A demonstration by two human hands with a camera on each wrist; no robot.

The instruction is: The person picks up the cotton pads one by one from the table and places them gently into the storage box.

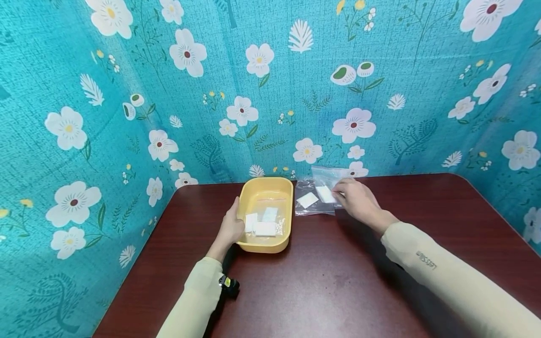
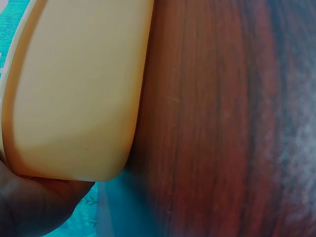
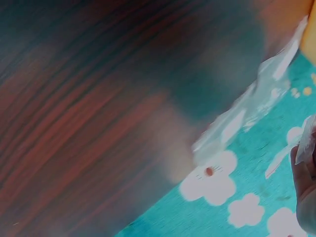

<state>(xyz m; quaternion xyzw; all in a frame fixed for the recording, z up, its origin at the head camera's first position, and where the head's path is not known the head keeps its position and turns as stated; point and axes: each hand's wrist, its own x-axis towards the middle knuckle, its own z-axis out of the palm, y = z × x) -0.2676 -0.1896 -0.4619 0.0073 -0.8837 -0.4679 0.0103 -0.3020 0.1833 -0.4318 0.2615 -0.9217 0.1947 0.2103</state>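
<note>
My left hand (image 1: pixel 231 226) grips the left side of a yellow plastic basin (image 1: pixel 264 248) on the table. Inside the basin lie clear plastic bags with several white packets (image 1: pixel 265 229). In the left wrist view, the hand (image 2: pixel 39 205) shows at the basin's lower corner. To the right of the basin, my right hand (image 1: pixel 359 199) pinches a clear zip bag (image 1: pixel 327 175) holding a white packet (image 1: pixel 325 194). Partly beneath it, another clear bag (image 1: pixel 314 211) with a white packet (image 1: pixel 307 200) lies flat. The right hand (image 3: pixel 307 192) is cut off at the edge of the right wrist view.
A dark red-brown wooden table (image 1: pixel 313 286) carries everything. Behind it and on both sides hangs a turquoise flowered curtain (image 1: pixel 270 84), close to the table's back edge. A small black device (image 1: pixel 230 285) sits at the left wrist.
</note>
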